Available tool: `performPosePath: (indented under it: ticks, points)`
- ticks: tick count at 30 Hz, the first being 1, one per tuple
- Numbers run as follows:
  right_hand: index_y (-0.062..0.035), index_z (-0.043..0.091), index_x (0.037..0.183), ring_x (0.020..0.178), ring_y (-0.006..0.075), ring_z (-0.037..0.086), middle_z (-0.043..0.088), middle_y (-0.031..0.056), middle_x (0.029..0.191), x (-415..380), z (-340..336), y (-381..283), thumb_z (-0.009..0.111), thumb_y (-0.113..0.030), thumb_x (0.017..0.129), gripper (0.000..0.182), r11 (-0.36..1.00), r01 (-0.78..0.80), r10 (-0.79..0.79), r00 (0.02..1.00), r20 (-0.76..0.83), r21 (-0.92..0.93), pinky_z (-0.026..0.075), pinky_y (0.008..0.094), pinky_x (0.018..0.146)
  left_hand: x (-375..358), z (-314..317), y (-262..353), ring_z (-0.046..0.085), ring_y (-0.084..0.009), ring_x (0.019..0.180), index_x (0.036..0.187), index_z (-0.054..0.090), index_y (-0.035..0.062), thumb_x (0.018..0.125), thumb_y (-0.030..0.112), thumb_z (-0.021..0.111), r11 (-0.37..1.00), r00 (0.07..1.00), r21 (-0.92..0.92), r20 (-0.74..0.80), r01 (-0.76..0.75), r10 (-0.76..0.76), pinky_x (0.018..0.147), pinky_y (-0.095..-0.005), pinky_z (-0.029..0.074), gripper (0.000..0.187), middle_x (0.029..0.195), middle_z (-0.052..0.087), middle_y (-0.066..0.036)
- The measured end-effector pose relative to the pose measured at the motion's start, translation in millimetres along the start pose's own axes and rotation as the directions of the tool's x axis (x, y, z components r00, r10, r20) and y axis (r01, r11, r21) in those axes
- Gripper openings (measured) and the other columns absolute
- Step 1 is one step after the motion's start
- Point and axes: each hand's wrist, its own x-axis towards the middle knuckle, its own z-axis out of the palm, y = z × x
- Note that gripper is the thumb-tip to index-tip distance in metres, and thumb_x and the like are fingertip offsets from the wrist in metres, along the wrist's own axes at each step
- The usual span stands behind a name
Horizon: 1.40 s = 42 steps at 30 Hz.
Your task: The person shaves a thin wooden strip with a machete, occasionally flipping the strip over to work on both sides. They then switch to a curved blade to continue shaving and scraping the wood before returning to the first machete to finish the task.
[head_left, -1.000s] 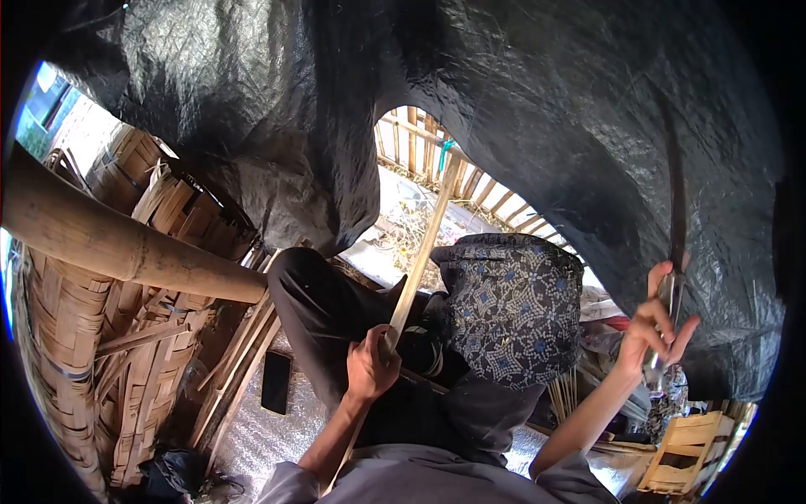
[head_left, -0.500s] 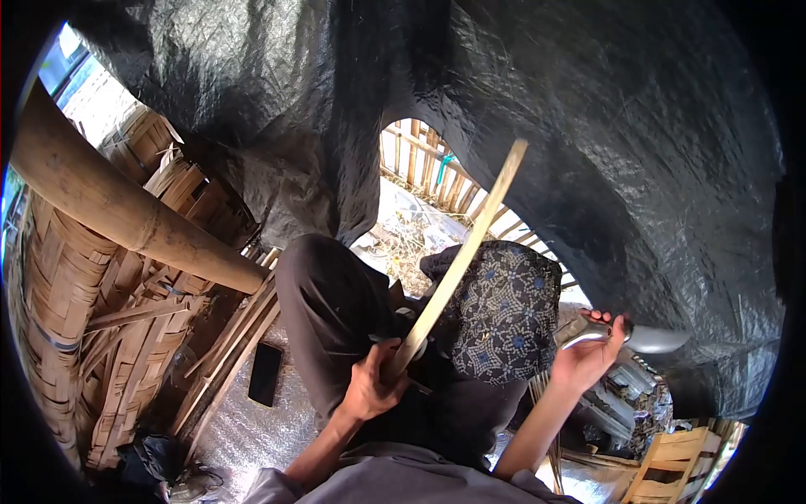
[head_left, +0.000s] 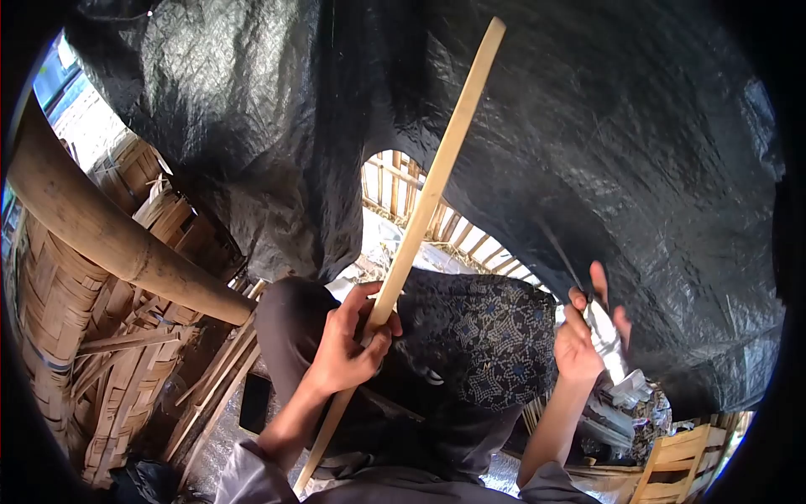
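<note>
My left hand (head_left: 346, 343) is closed around a long pale strip of wood or bamboo (head_left: 430, 189). The strip slants across my lap, its lower end near my body and its upper end high against the dark sheeting. In my right hand (head_left: 578, 346), out to the right, is a knife (head_left: 606, 338) with a shiny silvery handle. Its blade is seen nearly edge-on as a thin dark line pointing up and left. Some right-hand fingers are lifted off the handle. Dark cloth with a dotted pattern (head_left: 504, 340) covers my right thigh, between the hands.
Black plastic sheeting (head_left: 655, 168) hangs in front and to the right. A thick bamboo pole (head_left: 126, 244) crosses the left side beside woven bamboo panels (head_left: 63, 286). A phone (head_left: 254, 403) lies on the floor at left. A wooden slatted piece (head_left: 678, 462) stands at lower right.
The strip has slid upward and its lower end now shows below my left hand, which grips further along it. The knife has turned in my right hand, its blade swinging from rightward to up-left.
</note>
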Motion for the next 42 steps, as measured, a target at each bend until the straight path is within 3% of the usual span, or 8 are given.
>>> performPosePath:
  ticks: [4,11,16,21,29,33,36,42]
  points:
    - [0.0111,0.040,0.120,0.108,0.0386,0.052,0.052,0.0309,0.110,16.3,5.3,-0.2,0.039,-0.057,0.086,0.076,0.947,0.320,-0.310,0.903,-0.297,-0.016,0.046,0.0411,0.092,1.4,5.6,3.5,0.057,-0.0122,0.064,0.113,0.041,-0.0041,0.074,-0.009,0.047,0.991,1.000,0.132,-0.008,-0.027,0.029,0.058,-0.0235,0.044,0.039,0.073,0.058,-0.008]
    - [0.0064,0.045,0.117,0.117,0.0442,0.041,0.050,0.0320,0.114,32.4,18.2,20.0,0.029,-0.062,0.087,0.077,0.795,0.461,-0.490,0.871,0.030,-0.393,0.033,0.0471,0.102,6.1,15.2,5.4,0.053,-0.0090,0.065,0.113,0.042,-0.0047,0.074,-0.008,0.047,0.979,0.998,0.194,0.000,-0.063,0.064,0.059,-0.0213,0.042,0.040,0.074,0.057,-0.006]
    - [0.0022,0.057,0.106,0.088,0.0252,0.053,0.057,0.0167,0.093,38.4,6.0,32.2,0.052,-0.050,0.084,0.057,0.948,0.317,-0.317,0.917,-0.242,-0.042,0.044,0.0366,0.086,6.3,15.4,1.3,0.056,-0.0111,0.064,0.112,0.042,-0.0038,0.072,-0.009,0.050,0.970,0.996,0.226,-0.009,-0.087,0.091,0.059,-0.0226,0.044,0.041,0.073,0.058,-0.007]
    - [0.0168,0.033,0.123,0.100,0.0330,0.052,0.050,0.0266,0.110,13.5,-15.2,0.6,0.052,-0.043,0.085,0.073,0.812,0.527,-0.505,0.850,-0.150,0.253,0.043,0.0370,0.095,4.3,14.1,3.6,0.055,-0.0101,0.064,0.113,0.041,-0.0048,0.071,-0.009,0.048,0.977,0.998,0.207,-0.029,-0.057,0.064,0.060,-0.0224,0.044,0.043,0.073,0.058,-0.007]
    - [0.0101,0.028,0.129,0.128,0.0322,0.032,0.036,0.0263,0.132,8.8,-10.3,-37.4,0.030,-0.048,0.093,0.068,0.414,0.556,-0.910,0.229,-0.347,-0.721,0.028,0.0398,0.107,5.5,18.2,1.7,0.055,-0.0100,0.065,0.112,0.041,-0.0048,0.070,-0.008,0.048,0.965,0.998,0.255,-0.022,-0.059,0.066,0.061,-0.0222,0.044,0.043,0.073,0.058,-0.008]
    - [0.0063,0.055,0.104,0.105,0.0263,0.053,0.057,0.0206,0.110,-10.3,-44.1,-22.2,0.023,-0.050,0.094,0.066,0.183,0.283,-0.709,0.701,0.072,-0.941,0.039,0.0350,0.095,8.0,22.1,-2.1,0.055,-0.0086,0.062,0.110,0.042,-0.0048,0.070,-0.008,0.048,0.951,0.994,0.293,-0.028,-0.096,0.109,0.058,-0.0213,0.043,0.041,0.072,0.059,-0.007]
    - [0.0052,0.064,0.071,0.055,0.0293,0.057,0.061,0.0206,0.070,-3.3,-55.2,-23.3,0.016,-0.059,0.090,0.082,0.725,0.440,-0.461,0.881,0.101,-0.530,0.048,0.0340,0.065,9.3,23.9,0.7,0.053,-0.0068,0.057,0.108,0.042,-0.0046,0.070,-0.008,0.048,0.946,0.994,0.310,-0.014,-0.099,0.109,0.054,-0.0201,0.042,0.039,0.071,0.058,-0.007]
    - [-0.0006,0.064,0.099,0.065,0.0253,0.058,0.060,0.0162,0.076,0.1,-43.6,-20.2,0.020,-0.071,0.082,0.085,0.984,-0.170,0.172,0.875,0.452,-0.046,0.045,0.0298,0.062,10.0,25.6,-4.6,0.051,-0.0058,0.055,0.108,0.042,-0.0053,0.070,-0.009,0.047,0.944,0.992,0.312,-0.026,-0.107,0.121,0.049,-0.0188,0.039,0.038,0.070,0.057,-0.006]
